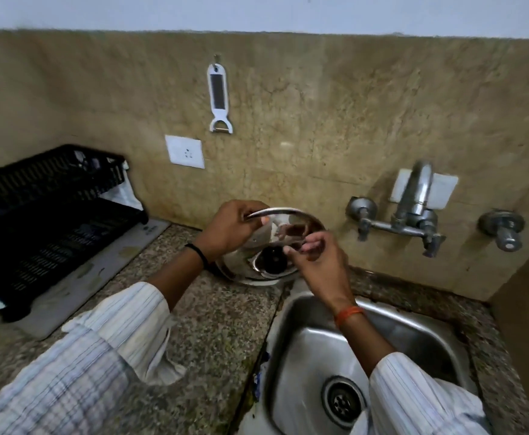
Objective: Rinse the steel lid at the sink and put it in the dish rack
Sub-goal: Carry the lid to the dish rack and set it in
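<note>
head cam | looks forward-down | close over sink (413,334) and counter (213,309)

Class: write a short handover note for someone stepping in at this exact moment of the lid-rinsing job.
Left hand grips the steel lid by its upper rim.
Right hand is on the lid's right side.
The lid is tilted, above the counter edge just left of the sink.
No water is visible from the tap.
Done: lid picked up.
Left: rinse it, then set it in the black dish rack at far left.
</note>
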